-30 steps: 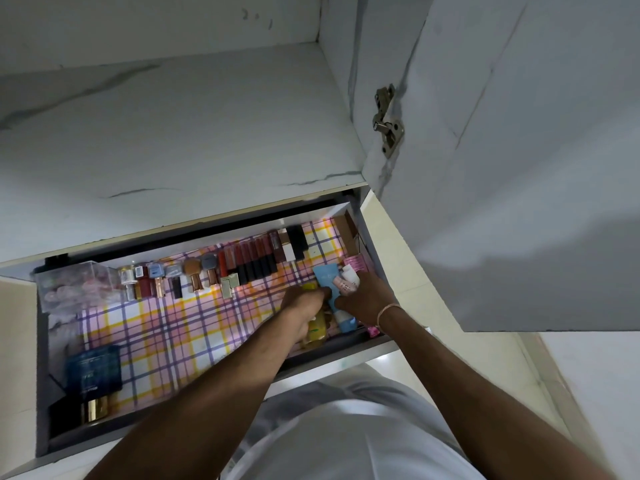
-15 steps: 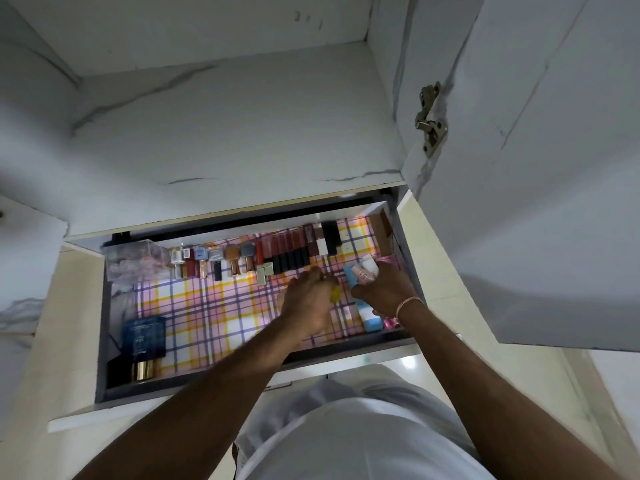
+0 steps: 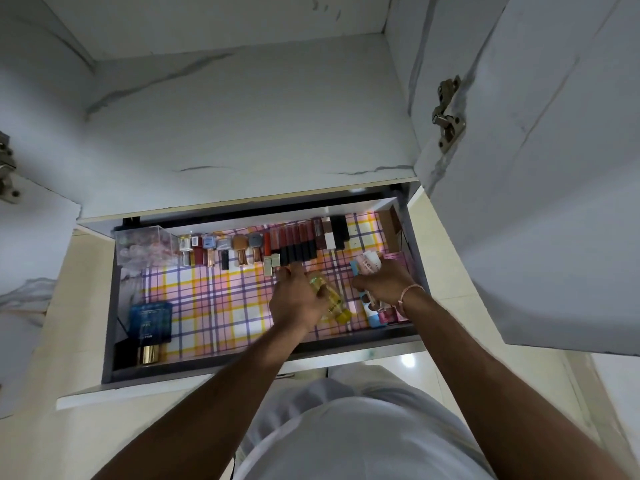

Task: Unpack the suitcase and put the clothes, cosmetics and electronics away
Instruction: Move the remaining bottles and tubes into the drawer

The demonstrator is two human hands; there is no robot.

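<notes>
Your left hand (image 3: 298,299) grips a yellow bottle (image 3: 330,301) and your right hand (image 3: 382,282) clutches small tubes (image 3: 367,265) at the drawer (image 3: 110,306)'s three o'clock end, cosmetics lining its twelve o'clock wall, clothes and electronics unseen.

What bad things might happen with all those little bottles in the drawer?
1. The left hand holds a yellow bottle right next to the row of lipsticks; a bump might scatter them.
2. The right hand grips several tubes at once, so one might slip out.
3. The cupboard door hangs open above the drawer; rising quickly might mean a bumped head.
</notes>
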